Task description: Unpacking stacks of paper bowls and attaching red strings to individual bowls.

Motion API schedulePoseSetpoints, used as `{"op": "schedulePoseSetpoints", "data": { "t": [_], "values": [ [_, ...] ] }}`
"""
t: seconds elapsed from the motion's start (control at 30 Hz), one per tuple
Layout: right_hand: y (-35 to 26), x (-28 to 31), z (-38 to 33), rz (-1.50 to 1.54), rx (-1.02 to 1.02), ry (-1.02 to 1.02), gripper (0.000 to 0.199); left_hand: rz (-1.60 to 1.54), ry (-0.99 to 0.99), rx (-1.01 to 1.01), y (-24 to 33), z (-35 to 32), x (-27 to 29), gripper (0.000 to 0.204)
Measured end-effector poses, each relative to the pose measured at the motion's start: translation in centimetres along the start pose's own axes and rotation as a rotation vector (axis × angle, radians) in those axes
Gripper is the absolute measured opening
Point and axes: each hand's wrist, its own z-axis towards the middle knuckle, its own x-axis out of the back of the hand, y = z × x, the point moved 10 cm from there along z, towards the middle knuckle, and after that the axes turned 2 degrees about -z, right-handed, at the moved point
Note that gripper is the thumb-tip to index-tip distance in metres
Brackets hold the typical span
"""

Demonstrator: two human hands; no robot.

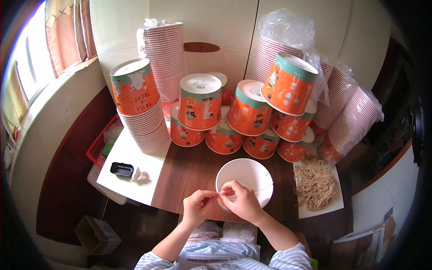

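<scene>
1. Two bare hands meet at the near rim of one paper bucket (248,172), which sits mouth up near the front edge of the brown counter (180,182), showing us its white inside.
2. The left hand (198,208) has thumb and forefinger pinched together just outside that rim; we cannot make out what lies between them.
3. The right hand (240,201) reaches over the bucket's mouth, its fingertips also pinched and meeting the left ones; again, whatever they grip is too small for us to tell.
4. A thin pale cord (264,188) shows at the right side of the same bucket, close to the rim.
5. To the right, we see a tangled heap of tan cords (315,184) on a white sheet (309,213).
6. Beyond the bucket, upturned orange buckets (200,108) with teal bands stand piled on one another.
7. On our left, a tall nested stack (144,130) rises from a white board (135,193), which also bears a small black tray (121,169) and, just beside it, a crumpled white scrap (140,175).
8. Behind these, we find a plastic-wrapped stack (164,58) at left, and more wrapped stacks (353,119) at right, some leaning.
9. An open cardboard box (97,236) sits low at left.
</scene>
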Motion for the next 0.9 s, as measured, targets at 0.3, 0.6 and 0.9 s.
{"op": "schedulePoseSetpoints", "data": {
  "t": [0.3, 0.6, 0.9],
  "values": [
    [-0.1, 0.1, 0.0, -0.003, 0.01, 0.018, 0.02, -0.262, -0.051, 0.109, -1.8, -0.3, -0.8, 0.011],
    [-0.5, 0.3, 0.0, -0.016, 0.035, 0.022, 0.016, -0.22, -0.023, 0.081, -2.2, -0.2, -0.8, 0.016],
    [-0.6, 0.1, -0.2, -0.032, 0.067, -0.014, 0.011, -0.559, -0.158, 0.115, -1.5, 0.1, -1.7, 0.031]
  ]
}}
